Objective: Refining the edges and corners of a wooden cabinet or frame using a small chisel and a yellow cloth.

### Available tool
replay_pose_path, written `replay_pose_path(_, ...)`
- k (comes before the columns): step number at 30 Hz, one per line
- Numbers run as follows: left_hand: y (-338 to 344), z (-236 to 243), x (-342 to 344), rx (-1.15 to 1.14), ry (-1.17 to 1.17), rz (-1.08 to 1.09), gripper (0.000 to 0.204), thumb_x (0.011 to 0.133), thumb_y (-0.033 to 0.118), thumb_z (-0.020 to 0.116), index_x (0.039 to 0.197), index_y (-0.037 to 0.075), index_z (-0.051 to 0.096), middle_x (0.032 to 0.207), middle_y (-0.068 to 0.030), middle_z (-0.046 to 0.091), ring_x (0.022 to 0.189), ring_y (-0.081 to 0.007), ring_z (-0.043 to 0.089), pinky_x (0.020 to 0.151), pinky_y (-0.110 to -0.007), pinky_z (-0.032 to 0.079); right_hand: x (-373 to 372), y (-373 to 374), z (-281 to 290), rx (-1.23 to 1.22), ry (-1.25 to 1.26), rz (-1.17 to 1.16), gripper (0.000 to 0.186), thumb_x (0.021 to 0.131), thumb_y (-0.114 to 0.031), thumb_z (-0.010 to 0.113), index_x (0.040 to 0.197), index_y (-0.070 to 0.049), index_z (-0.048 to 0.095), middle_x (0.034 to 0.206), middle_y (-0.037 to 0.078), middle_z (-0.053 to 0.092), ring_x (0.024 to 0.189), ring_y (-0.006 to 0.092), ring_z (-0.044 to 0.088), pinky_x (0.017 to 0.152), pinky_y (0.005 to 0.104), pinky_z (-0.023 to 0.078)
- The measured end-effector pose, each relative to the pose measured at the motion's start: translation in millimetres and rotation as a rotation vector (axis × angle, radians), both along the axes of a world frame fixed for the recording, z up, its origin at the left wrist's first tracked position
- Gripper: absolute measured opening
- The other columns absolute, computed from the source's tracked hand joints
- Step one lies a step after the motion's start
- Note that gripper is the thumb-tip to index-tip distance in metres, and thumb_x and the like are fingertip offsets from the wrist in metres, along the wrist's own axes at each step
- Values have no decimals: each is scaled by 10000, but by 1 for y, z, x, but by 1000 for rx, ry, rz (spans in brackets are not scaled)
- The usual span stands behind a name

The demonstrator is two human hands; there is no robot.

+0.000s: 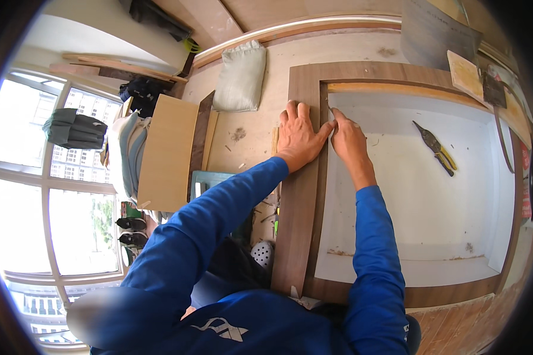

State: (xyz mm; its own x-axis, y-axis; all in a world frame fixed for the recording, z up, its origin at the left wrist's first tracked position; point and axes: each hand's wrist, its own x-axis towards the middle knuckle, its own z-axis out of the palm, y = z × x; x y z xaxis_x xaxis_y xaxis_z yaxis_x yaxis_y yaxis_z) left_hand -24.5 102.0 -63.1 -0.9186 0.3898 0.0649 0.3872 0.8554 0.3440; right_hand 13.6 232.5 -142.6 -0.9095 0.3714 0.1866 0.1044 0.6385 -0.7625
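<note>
The left hand point(299, 133) lies palm down on the brown wood-grain frame point(296, 219), near its upper-left corner, its fingers loosely spread and clasping nothing, the thumb stretched toward the other hand. The right hand point(350, 148) is at the frame's inner edge, its fingers closed on a slim grey piece point(330, 110) (too small to tell what kind) that points up along that edge, close to the left thumb. Both forearms wear blue sleeves point(378, 248).

Inside the frame is a recessed white panel point(408, 201) scattered with small specks. On it, right of the right hand and apart from it, lie pliers point(434, 148) with dark jaws and black-and-yellow handles, the tips toward the upper left. Beyond the frame's upper-left corner, a pale stuffed sack point(241, 80) lies on the light floor point(238, 157). Farther left stands a tan board point(167, 152), and beside the person's leg a white shoe with dark holes point(262, 254) shows
</note>
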Motion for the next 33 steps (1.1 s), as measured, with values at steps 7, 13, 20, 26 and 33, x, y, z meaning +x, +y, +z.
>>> replay_pose_path(7,-4,-6,-4,-2,3,14,733,904,533,717,1352,3,479,1431,-242,430,1319,-463,437,1124,-529,395,1,-17,7,18,-48,-61,407,968,-58,557,1374,-35,582,1052,262,724,993,459,703,828,528,577)
replay_pose_path(13,9,-6,-23,-31,39,38,860,908,525,674,1550,37,376,1644,-297,254,1529,-509,237,1212,-561,315,-1,-16,7,-5,-48,-64,359,982,-69,543,1338,-56,592,1053,265,727,990,467,701,820,543,574)
replay_pose_path(20,11,-11,-30,-20,28,31,907,899,536,685,1574,27,355,1658,-331,226,1532,-511,234,1203,-567,324,2,-1,8,-88,73,3,318,996,-70,530,1292,-102,645,1019,253,733,978,448,700,805,546,568)
replay_pose_path(26,16,-9,-32,-22,15,21,934,896,554,690,1585,25,346,1664,-341,212,1523,-508,249,1201,-556,329,6,3,8,-141,43,9,318,1031,-93,533,1318,-148,659,1042,273,718,984,491,668,811,553,548)
replay_pose_path(33,19,-8,-39,-36,27,39,858,888,523,696,1529,30,410,1594,-278,313,1455,-482,338,1162,-534,374,-1,1,9,-87,66,10,340,977,-41,530,1285,-107,658,964,251,734,942,466,699,802,553,565)
